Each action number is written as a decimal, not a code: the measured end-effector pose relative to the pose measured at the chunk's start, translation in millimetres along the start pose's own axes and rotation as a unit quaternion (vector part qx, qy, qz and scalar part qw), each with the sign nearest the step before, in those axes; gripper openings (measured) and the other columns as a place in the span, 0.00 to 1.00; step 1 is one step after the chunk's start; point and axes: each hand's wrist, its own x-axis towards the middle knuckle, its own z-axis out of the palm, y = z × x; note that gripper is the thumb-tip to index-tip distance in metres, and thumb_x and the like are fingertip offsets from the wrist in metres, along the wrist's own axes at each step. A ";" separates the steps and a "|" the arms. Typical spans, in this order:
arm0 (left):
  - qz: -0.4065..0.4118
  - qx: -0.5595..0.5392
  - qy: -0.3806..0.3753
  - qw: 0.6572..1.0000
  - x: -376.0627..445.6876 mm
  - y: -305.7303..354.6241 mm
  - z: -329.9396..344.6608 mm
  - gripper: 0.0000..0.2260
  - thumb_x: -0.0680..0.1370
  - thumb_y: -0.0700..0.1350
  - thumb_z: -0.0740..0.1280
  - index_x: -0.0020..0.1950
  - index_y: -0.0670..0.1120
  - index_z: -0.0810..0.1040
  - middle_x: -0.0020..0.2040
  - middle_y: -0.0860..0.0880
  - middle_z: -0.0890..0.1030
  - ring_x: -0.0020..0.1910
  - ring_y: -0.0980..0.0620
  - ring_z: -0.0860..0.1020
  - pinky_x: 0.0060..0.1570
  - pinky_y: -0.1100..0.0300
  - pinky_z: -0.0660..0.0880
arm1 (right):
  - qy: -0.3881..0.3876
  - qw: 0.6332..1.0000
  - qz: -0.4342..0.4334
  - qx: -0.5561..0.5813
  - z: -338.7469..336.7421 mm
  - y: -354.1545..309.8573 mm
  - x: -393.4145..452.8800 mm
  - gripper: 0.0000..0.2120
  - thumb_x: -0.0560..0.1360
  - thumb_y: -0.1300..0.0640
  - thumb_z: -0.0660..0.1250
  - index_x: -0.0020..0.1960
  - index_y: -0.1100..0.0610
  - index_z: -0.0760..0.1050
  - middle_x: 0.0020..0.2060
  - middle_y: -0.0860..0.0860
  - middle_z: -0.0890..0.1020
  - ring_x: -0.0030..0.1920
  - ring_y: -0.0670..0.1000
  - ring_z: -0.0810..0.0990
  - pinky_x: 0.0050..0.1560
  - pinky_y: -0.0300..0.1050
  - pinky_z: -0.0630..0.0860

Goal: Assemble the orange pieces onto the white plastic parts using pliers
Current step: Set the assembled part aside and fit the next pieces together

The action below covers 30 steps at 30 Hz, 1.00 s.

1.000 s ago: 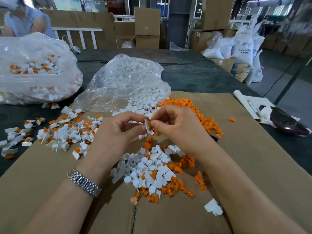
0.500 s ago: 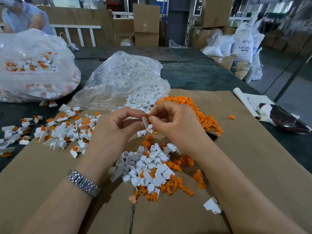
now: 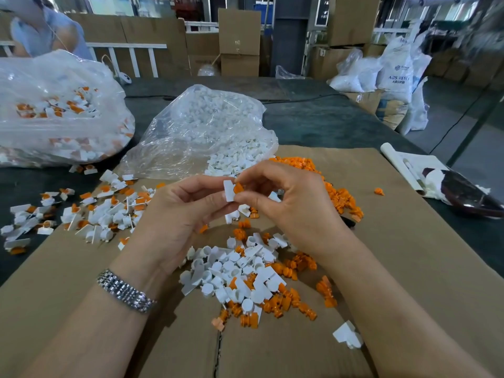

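A: Item one, the hands?
B: Left hand (image 3: 174,214), metal watch (image 3: 124,291) at the wrist, pinches a white plastic part (image 3: 228,190) between thumb and fingertips. Right hand (image 3: 289,203) pinches an orange piece (image 3: 238,188) and holds it against the white part's right edge; the two touch.

A: Change since a second ago?
B: Both hands sit a little higher above the cardboard sheet (image 3: 381,268). The white part, then edge-on and mostly hidden, now shows its flat face. The orange piece shows more plainly beside it.

A: Loose stock?
B: Mixed pile (image 3: 245,276) of white and orange pieces directly below the hands, unchanged. Orange heap (image 3: 338,192) just beyond the right hand. Assembled pieces (image 3: 90,211) scattered out past the left hand. Clear bag of white parts (image 3: 207,135) beyond both hands; a second bag (image 3: 54,113) farther left of it.

A: Pliers?
B: A dark tip (image 3: 347,221) shows behind the right wrist; cannot tell what it is.
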 end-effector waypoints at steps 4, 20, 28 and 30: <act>-0.023 -0.029 0.005 0.999 -0.7 2.1 2.1 0.07 0.70 0.38 0.74 0.47 0.41 0.89 0.51 0.38 0.87 0.51 0.44 0.87 0.48 0.59 0.83 | 0.012 0.999 -0.024 -0.023 -2.4 0.5 0.8 0.10 0.74 0.58 0.76 0.54 0.59 0.83 0.43 0.48 0.84 0.45 0.44 0.81 0.49 0.36 0.78; -0.034 -0.022 0.033 0.999 -0.9 2.9 3.4 0.03 0.67 0.39 0.76 0.39 0.40 0.87 0.43 0.40 0.87 0.45 0.46 0.87 0.46 0.60 0.83 | 0.017 0.995 -0.075 -0.062 1.3 1.2 -0.3 0.09 0.74 0.57 0.77 0.50 0.61 0.82 0.41 0.50 0.83 0.43 0.46 0.81 0.46 0.45 0.80; -0.058 -0.008 0.038 0.998 0.1 4.8 1.6 0.06 0.64 0.38 0.77 0.38 0.38 0.86 0.44 0.39 0.86 0.44 0.46 0.87 0.45 0.61 0.83 | -0.004 0.994 -0.077 -0.077 2.0 3.5 0.7 0.08 0.74 0.57 0.76 0.50 0.60 0.82 0.41 0.49 0.83 0.43 0.46 0.81 0.46 0.46 0.80; -0.062 -0.003 0.033 0.998 0.5 5.0 0.2 0.05 0.64 0.38 0.77 0.38 0.39 0.86 0.44 0.39 0.87 0.44 0.47 0.87 0.45 0.62 0.83 | -0.006 0.994 -0.079 -0.078 2.0 4.1 0.9 0.08 0.74 0.58 0.77 0.50 0.60 0.82 0.41 0.49 0.83 0.43 0.45 0.81 0.46 0.45 0.80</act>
